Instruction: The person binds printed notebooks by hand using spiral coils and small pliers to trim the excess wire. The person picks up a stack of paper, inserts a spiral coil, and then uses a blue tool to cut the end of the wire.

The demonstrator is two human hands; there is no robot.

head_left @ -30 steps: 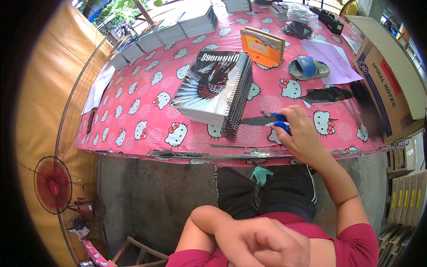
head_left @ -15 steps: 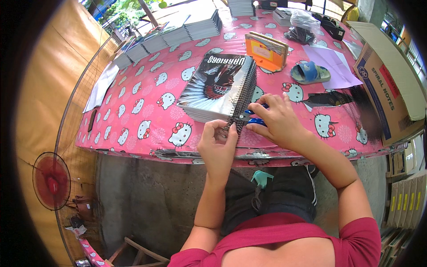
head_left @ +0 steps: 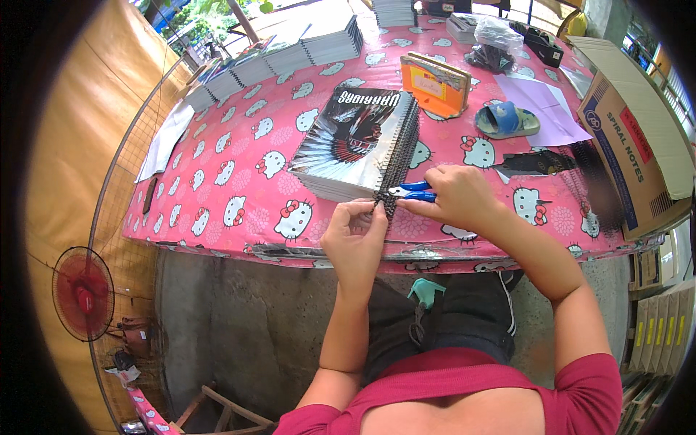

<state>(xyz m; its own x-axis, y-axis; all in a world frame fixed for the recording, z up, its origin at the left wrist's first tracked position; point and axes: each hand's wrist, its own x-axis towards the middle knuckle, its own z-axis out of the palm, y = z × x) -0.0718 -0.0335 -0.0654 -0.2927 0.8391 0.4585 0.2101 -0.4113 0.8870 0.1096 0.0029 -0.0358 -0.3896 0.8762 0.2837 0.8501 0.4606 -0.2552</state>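
I see my left hand pinching the wire coil end of stacked notebooks, right hand gripping blue-handled pliers there, pink patterned tablecloth

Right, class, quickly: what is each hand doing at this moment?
Left hand: fingers pinched on the near end of the spiral binding of the notebook stack.
Right hand: closed around blue-handled pliers, tips at the same coil end.

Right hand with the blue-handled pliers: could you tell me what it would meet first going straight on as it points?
Probably the spiral binding at the near corner of the notebook stack, right at the pliers tips.
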